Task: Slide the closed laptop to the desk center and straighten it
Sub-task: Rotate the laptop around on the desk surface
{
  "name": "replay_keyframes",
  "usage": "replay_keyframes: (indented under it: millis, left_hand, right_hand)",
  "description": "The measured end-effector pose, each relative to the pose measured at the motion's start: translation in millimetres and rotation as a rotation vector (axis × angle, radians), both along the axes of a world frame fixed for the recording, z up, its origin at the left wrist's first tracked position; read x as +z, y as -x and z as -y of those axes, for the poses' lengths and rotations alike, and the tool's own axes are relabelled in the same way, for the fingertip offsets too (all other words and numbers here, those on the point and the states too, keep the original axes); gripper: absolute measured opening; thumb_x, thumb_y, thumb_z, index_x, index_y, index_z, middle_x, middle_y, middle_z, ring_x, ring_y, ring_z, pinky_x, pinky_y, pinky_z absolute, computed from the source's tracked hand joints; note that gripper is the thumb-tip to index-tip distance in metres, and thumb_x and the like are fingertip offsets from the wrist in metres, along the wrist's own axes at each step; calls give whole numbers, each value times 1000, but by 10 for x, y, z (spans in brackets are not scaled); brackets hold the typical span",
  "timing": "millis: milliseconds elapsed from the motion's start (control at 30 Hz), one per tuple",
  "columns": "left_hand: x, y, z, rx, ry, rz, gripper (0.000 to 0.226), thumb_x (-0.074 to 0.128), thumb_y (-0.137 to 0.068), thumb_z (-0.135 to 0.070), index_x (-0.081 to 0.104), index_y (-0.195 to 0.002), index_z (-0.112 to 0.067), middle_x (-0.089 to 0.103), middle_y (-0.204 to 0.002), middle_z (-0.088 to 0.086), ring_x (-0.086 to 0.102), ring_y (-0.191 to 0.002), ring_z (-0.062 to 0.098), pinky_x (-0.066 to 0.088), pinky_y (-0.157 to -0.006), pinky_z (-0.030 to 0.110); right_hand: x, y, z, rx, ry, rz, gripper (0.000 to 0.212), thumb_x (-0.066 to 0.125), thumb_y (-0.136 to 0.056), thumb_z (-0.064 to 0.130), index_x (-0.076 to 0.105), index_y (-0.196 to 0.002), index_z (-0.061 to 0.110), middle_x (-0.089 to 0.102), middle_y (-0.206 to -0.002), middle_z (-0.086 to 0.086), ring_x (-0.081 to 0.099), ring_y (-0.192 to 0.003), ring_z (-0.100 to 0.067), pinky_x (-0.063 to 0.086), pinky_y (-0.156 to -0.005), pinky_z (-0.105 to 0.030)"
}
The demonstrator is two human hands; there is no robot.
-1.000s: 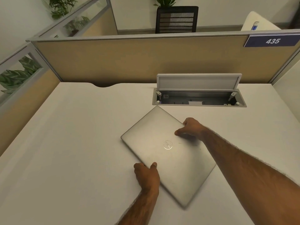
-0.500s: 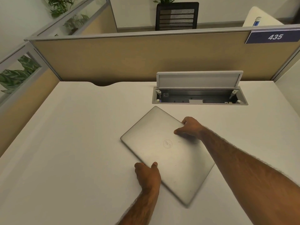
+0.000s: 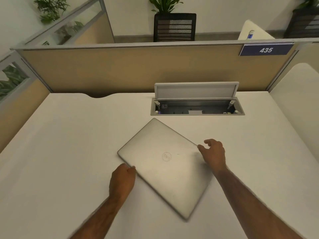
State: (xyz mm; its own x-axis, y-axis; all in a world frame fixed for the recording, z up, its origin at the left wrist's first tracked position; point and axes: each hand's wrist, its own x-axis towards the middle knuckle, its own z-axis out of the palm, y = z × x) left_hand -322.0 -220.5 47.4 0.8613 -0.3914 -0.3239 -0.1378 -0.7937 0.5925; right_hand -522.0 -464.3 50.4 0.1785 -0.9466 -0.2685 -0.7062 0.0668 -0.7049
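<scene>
A closed silver laptop (image 3: pixel 165 168) lies flat on the white desk (image 3: pixel 60 152), turned about forty-five degrees so one corner points at the cable box. My left hand (image 3: pixel 122 180) is curled against its near-left edge, close to the left corner. On the far-right edge, my right hand (image 3: pixel 213 154) has its thumb on the lid and its fingers curled past the edge.
An open cable box (image 3: pixel 197 109) with its lid raised is sunk into the desk just behind the laptop. A tan partition (image 3: pixel 138 69) walls the back, with a curved cable notch (image 3: pixel 98 96) at its foot. Side panels stand to the left and right.
My left hand slid along the edge toward the laptop's left corner. My right hand slid down toward the right corner. The laptop has kept about the same skewed angle.
</scene>
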Motion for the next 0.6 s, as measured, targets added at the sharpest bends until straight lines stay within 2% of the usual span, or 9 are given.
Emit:
replay_keyframes:
  millis: [67, 167, 267, 400, 500, 600]
  left_hand:
    - [77, -158, 152, -23, 39, 108, 33, 57, -93, -28, 52, -66, -10, 61, -70, 4, 61, -70, 28, 49, -65, 36]
    - [135, -317, 472, -93, 42, 207, 20, 58, -91, -28, 64, -85, -10, 62, -100, 11, 61, -99, 35, 53, -84, 43]
    - [148, -427, 779, -195, -41, 251, 31, 58, -93, -32, 64, -112, -8, 56, -122, 15, 53, -118, 36, 49, -97, 45]
    - [58, -528, 1079, -285, -201, 193, 57, 54, -95, -47, 50, -135, -6, 49, -138, 17, 47, -129, 38, 41, -105, 47]
    - [-3, -549, 1192, -321, -283, 194, 67, 51, -94, -55, 45, -138, -6, 48, -140, 19, 48, -130, 38, 39, -107, 46]
    - [-36, -581, 1216, -317, -276, 198, 69, 51, -93, -56, 45, -138, -5, 48, -140, 19, 47, -131, 38, 39, -107, 46]
  right_hand:
    - [-7, 196, -189, -102, 34, -34, 45, 70, -86, 31, 65, -126, 12, 59, -129, -17, 57, -118, -35, 46, -99, -43]
    - [-47, 404, -496, -196, 6, -69, 54, 69, -89, 29, 56, -136, 5, 50, -135, -24, 45, -128, -44, 41, -103, -49]
    - [-80, 496, -697, -238, -89, -103, 63, 69, -89, 35, 51, -136, -2, 48, -134, -28, 44, -127, -47, 42, -100, -50]
    - [-41, 425, -892, -246, -204, -99, 63, 66, -90, 44, 51, -128, -5, 48, -129, -28, 49, -122, -48, 45, -94, -47]
    - [-35, 359, -1033, -280, -281, -70, 64, 65, -91, 44, 48, -129, -5, 45, -130, -27, 50, -122, -48, 46, -94, -47]
    - [-48, 293, -1149, -315, -348, -10, 63, 65, -90, 43, 45, -130, -1, 44, -130, -25, 50, -120, -46, 46, -94, -46]
